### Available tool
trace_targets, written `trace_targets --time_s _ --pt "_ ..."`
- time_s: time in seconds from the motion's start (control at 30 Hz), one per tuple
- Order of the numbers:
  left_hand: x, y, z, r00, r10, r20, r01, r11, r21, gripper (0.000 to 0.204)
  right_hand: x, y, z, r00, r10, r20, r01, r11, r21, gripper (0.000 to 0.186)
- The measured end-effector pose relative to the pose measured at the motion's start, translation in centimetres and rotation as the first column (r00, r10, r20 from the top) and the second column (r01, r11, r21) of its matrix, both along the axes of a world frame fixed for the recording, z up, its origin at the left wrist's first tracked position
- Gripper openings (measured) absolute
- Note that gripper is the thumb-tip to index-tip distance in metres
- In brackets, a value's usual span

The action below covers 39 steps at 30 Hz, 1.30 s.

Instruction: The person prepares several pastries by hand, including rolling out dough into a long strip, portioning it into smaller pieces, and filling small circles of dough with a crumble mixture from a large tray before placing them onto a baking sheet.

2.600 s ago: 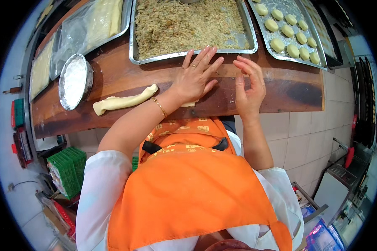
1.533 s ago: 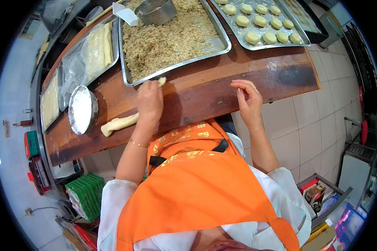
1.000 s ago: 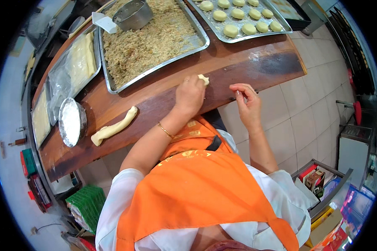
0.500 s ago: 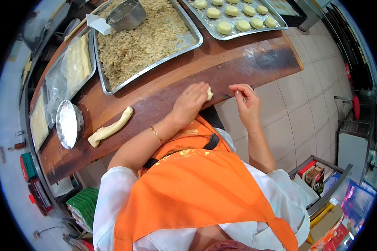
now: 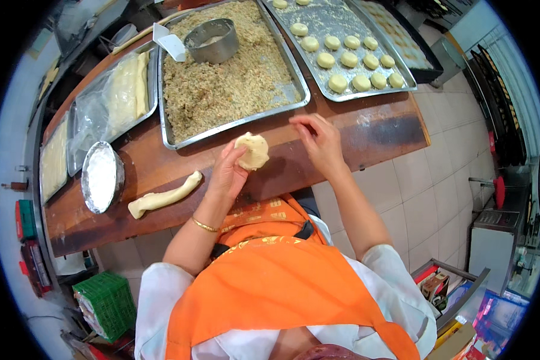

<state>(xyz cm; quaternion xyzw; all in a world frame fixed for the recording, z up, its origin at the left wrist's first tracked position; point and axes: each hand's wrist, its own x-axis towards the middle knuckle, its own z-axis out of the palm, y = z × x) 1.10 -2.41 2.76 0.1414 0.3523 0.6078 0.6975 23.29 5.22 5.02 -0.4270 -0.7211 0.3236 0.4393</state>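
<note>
A thin, flattened round of pale dough (image 5: 255, 152) rests upright against the fingers of my left hand (image 5: 229, 171), which grips it by its left edge. To its right, above the table's front part, my right hand (image 5: 320, 143) is loosely bent, thumb and fingers slightly apart, with nothing visible in it. A rope of dough (image 5: 165, 195) lies on the wooden table (image 5: 378, 129) left of my left hand. Beyond both hands stands a metal tray of crumbly brown filling (image 5: 234, 87), with a metal ring (image 5: 213, 42) and a white scraper (image 5: 170, 43) on it.
At the back right, a metal tray (image 5: 381, 90) holds several round dough pieces. An oval bowl of white flour (image 5: 102, 177) stands at the left, near a tray of plastic-covered dough strips (image 5: 117, 90). A green crate (image 5: 105, 306) sits below the table's left end.
My left hand has lifted off the tabletop and turned, now showing the flattened dough round. My right hand has moved left and over the table. The view has shifted slightly.
</note>
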Motion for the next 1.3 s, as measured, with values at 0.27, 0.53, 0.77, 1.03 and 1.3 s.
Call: trace_targets --time_s 0.27,0.53,0.77,1.03,1.3 --pt "-1.8 -1.4 -0.2 0.986 0.101 0.136 -0.091 0.993 -0.081 0.034 -7.5 12.2 -0.8 0.699 0.065 0.712 -0.254 0.953 0.162 0.087" --pt "-3.4 -3.3 -0.7 0.972 0.144 0.187 -0.113 0.980 -0.163 0.034 -12.0 16.2 -1.9 0.518 0.105 0.849 -0.311 0.947 0.073 0.079" --pt "-3.8 -3.3 -0.6 0.969 0.121 0.217 -0.090 0.985 -0.146 0.032 -13.0 17.9 -4.9 0.469 0.131 0.874 -0.394 0.916 0.074 0.031" --pt "-4.0 -2.7 0.1 0.968 0.114 0.222 -0.090 0.990 -0.112 0.030 -12.1 21.7 -7.5 0.996 0.054 0.076 -0.021 0.925 -0.380 0.034" --pt "-3.3 -2.7 0.0 0.973 0.089 0.214 -0.065 0.991 -0.118 0.028 -11.6 19.0 -4.2 0.940 0.153 -0.304 -0.293 0.819 -0.493 0.035"
